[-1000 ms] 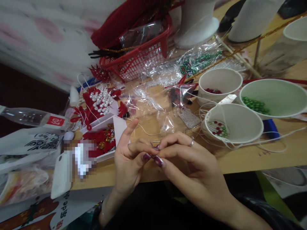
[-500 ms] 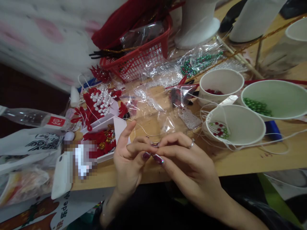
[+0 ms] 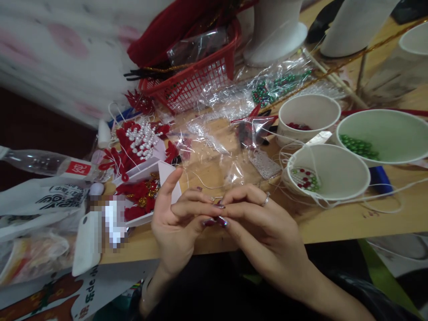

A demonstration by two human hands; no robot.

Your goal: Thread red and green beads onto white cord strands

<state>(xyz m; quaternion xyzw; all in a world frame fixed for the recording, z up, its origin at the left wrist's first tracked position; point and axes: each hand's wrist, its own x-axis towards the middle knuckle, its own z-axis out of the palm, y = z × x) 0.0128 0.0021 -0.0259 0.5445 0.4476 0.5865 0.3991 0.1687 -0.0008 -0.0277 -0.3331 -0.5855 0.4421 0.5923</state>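
My left hand (image 3: 180, 223) and my right hand (image 3: 264, 227) meet fingertip to fingertip above the table's front edge. Both hands are closed in a pinch; whatever lies between the fingertips is too small to make out. A thin pale end shows just behind the touching fingers. Beyond the hands, a thin white cord (image 3: 197, 180) curves over the table. To the left stands a white box (image 3: 172, 176) with red and gold decorations. On the right, a paper cup (image 3: 347, 174) contains red, white and green beads.
A cup of green beads (image 3: 414, 133) and a cup of red beads (image 3: 309, 104) stand at the right. Behind are clear plastic bags (image 3: 203, 138) and a red basket (image 3: 200, 82). A plastic bottle (image 3: 36, 162) and a white phone (image 3: 87, 243) are at the left.
My left hand has shifted slightly left, and its thumb tip has come closer to my right thumb. Both hands stay pinched together; the surrounding things have not moved.
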